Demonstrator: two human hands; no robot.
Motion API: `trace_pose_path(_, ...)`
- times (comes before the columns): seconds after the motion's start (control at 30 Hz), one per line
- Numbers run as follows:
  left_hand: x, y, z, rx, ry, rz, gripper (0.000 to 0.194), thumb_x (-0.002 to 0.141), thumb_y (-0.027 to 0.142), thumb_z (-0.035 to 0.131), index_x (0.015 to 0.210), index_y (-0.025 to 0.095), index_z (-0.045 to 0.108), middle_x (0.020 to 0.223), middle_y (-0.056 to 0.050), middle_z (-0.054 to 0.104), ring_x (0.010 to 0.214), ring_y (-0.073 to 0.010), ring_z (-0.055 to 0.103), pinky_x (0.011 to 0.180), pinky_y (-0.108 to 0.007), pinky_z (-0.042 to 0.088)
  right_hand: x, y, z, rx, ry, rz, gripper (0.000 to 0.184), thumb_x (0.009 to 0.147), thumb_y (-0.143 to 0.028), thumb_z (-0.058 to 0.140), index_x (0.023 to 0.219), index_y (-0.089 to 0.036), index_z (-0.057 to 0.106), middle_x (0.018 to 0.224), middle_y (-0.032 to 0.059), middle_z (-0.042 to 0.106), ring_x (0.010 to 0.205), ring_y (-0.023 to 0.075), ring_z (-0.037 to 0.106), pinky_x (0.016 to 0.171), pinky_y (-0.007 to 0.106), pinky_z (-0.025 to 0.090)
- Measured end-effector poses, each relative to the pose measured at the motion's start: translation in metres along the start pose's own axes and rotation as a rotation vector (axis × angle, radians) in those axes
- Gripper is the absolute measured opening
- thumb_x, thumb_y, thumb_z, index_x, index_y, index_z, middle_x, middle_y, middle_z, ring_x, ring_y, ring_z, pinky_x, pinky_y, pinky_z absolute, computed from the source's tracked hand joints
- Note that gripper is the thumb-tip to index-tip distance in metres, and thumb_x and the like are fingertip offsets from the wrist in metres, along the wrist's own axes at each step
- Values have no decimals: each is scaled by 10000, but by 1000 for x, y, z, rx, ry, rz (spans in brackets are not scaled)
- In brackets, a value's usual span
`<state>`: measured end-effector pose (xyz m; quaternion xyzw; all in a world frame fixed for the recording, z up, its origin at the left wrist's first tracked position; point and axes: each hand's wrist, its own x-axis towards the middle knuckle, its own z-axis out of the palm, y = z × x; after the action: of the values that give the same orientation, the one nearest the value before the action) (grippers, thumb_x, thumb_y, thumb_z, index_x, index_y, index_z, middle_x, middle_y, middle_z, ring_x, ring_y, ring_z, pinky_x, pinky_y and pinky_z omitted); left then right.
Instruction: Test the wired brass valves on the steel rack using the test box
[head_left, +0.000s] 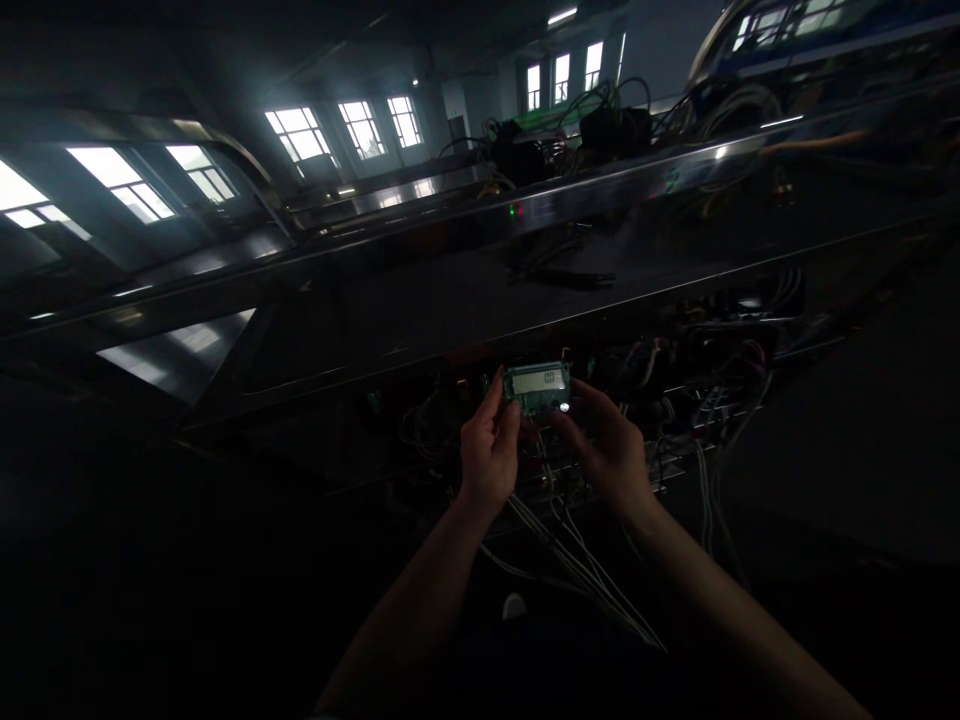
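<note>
Green display board (537,388) sits between left hand (489,450) and right hand (613,452)

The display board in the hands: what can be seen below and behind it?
Below the display board, pale wires trail downward. What lies directly behind it cannot be seen: the board itself covers it.

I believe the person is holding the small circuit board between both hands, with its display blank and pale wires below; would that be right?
Not quite: the display isn't blank; the head view shows dark zeros on it. The rest stands: the small circuit board is between the left hand and the right hand, with pale wires below.
</note>
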<state>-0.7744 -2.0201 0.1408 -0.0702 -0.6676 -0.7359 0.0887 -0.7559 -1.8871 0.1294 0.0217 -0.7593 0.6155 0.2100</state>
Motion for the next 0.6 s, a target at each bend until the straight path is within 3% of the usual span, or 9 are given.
trace_pose_path(0.17,-2,4,3,37,6,4,571,807,463,592,1305,198,510,755,-40,684,497,-106,568,458,-231,534,0,2,1,-13,1,6,491,800,-426,582,1217,-171,542,993,95,678,891,212,649,792,366,521)
trace_pose_path(0.6,-5,6,4,22,26,-9,528,812,418,596,1294,216,520,837,-55,690,525,-99,581,409,-196,510,-2,4,1,8,-17,-1,478,807,-415,580,1216,-171,537,994,88,680,894,207,652,793,359,522)
